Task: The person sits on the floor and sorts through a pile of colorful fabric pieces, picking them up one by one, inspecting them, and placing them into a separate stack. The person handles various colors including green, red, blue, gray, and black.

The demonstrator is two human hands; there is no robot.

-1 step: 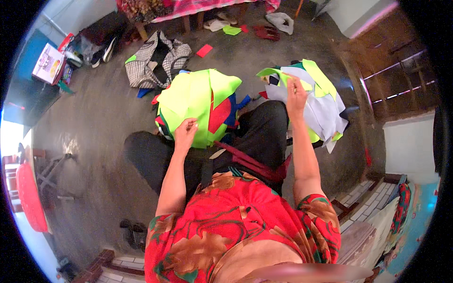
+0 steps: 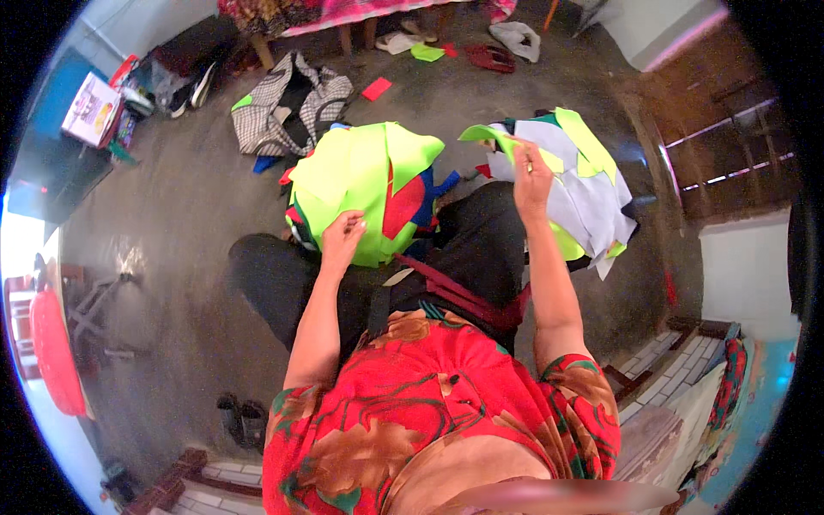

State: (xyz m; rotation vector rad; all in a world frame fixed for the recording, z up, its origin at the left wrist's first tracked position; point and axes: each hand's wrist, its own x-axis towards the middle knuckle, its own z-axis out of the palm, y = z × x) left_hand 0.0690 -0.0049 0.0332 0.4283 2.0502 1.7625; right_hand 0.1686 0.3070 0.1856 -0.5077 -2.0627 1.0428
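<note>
Two heaps of cut fabric pieces lie on the floor before me. Neon yellow pieces [image 2: 343,167] cover the left heap, with a red piece [image 2: 403,209] and blue bits at its right side. My left hand [image 2: 343,239] is over this heap's near edge, fingers curled together; whatever they may hold is hidden. To the right, white-grey fabric [image 2: 588,202] makes up most of the other heap. Above its left side, my right hand [image 2: 534,178] pinches a neon yellow fabric piece [image 2: 487,134], whose free end points left. Part of that piece is hidden behind the fingers.
A checked bag [image 2: 266,107] lies slumped beyond the left heap. Past it are a red scrap [image 2: 376,88], a yellow scrap [image 2: 427,52] and a white plastic bag [image 2: 517,40]. My bent legs in black trousers [image 2: 279,283] flank the near side. A wooden door [image 2: 730,137] stands right.
The free end of the yellow fabric piece in my right hand has moved slightly left. My left hand has shifted a little to the right and upward in the picture. Both heaps look unchanged.
</note>
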